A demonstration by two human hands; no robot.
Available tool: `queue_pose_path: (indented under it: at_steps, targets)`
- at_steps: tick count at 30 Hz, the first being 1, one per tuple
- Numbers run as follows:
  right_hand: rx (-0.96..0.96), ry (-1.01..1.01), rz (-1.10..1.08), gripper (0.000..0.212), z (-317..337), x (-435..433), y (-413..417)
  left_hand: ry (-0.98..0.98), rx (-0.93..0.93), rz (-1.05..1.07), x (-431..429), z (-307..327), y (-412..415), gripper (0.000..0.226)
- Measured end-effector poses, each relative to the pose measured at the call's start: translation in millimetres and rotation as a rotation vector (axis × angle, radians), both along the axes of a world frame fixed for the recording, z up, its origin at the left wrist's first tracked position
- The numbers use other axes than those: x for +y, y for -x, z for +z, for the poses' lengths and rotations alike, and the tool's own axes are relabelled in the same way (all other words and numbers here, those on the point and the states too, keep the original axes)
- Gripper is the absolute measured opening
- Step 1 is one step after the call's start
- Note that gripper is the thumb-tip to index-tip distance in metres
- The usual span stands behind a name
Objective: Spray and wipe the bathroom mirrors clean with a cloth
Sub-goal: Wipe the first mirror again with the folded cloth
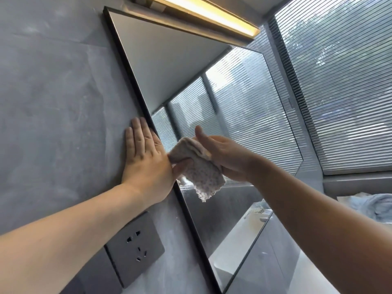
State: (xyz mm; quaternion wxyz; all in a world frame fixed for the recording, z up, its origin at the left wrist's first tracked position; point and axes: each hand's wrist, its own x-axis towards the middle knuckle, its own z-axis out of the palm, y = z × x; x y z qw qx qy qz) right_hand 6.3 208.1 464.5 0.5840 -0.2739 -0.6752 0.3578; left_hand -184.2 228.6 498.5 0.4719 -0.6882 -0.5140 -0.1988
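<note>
Black-framed mirror (191, 71) on grey wall (53, 92), grey socket (135, 249) below. Left hand (146, 164) lies flat on wall; right hand (227, 155) grips speckled beige cloth (201, 172).

I see a grey wall (53, 92) carrying a black-framed mirror (169, 66) and a socket (135, 249). The left hand (146, 164) lies flat on the wall, just beside the mirror's frame.
</note>
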Motion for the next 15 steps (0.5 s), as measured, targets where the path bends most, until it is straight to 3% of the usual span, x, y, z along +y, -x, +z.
queue_pose_path:
  at_steps: [5,7,11,15]
  targets:
    - [-0.27,-0.059,0.246,0.1,2.0,3.5,-18.4,0.004,-0.009,0.009,-1.1,1.1,-0.7,0.122]
    - [-0.329,-0.062,0.219,0.109,3.4,6.6,-21.9,0.003,-0.005,0.009,-0.3,1.1,-0.5,0.124]
    - [-0.257,-0.084,0.1,0.081,3.3,9.4,-20.2,-0.009,0.006,0.001,1.0,-0.6,0.1,0.12]
    - [-0.133,-0.145,-0.02,0.029,8.4,6.0,-21.1,-0.026,0.019,0.011,2.9,-2.1,0.2,0.117]
